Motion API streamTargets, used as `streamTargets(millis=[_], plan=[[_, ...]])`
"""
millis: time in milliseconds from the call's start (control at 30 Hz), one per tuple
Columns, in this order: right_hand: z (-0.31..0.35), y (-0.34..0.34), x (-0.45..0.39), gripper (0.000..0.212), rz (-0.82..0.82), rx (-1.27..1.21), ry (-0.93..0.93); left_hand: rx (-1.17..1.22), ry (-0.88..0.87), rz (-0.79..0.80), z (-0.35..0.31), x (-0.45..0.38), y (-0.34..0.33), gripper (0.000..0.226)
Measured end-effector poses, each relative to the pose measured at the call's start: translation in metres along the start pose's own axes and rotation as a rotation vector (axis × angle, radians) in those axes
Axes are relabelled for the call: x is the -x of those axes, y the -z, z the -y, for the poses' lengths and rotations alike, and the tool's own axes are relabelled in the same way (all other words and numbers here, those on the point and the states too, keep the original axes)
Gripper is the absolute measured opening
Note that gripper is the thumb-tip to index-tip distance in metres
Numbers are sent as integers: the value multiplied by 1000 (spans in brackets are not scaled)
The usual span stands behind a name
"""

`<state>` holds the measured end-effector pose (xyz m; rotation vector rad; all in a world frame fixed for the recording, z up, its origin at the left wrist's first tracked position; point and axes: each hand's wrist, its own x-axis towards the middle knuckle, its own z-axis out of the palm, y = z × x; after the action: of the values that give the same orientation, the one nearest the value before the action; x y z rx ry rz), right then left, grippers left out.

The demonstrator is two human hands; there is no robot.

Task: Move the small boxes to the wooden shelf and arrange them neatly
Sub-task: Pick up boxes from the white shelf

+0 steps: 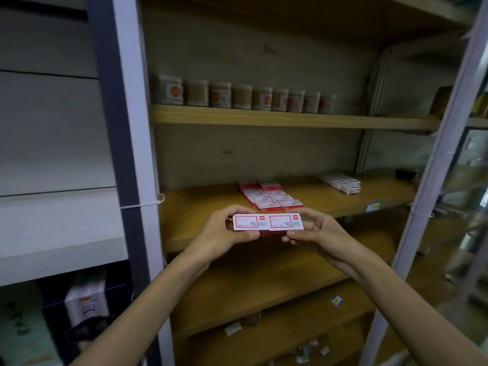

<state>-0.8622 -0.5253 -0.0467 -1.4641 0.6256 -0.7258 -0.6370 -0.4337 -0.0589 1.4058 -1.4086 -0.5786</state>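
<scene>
Nearest, left hand (229, 228) gripping the left box (247, 221), right hand (314, 229) gripping the right box (285, 221); held end to end, in air just before the shelf (200, 212). Beyond, on that shelf, red-and-white stack (270, 198) already laid in rows. Further right, white boxes (340, 183). Risk: seam between the two buckling, one dropping; or nudging the stack crooked on setting down.
</scene>
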Motion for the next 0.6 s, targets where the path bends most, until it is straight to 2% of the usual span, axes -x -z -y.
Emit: streamTargets(millis=[267, 400, 500, 600], plan=[[3, 73, -70, 53, 60, 30, -21, -96, 49, -73, 25, -87, -41, 40], [8, 93, -107, 50, 47, 23, -1, -231, 29, -201, 36, -126, -41, 33], [8, 103, -140, 49, -4, 69, 27, -378, 116, -291, 46, -161, -38, 28], [5, 110, -170, 45, -27, 206, 58, -402, 251, -364, 61, -196, -35, 27]])
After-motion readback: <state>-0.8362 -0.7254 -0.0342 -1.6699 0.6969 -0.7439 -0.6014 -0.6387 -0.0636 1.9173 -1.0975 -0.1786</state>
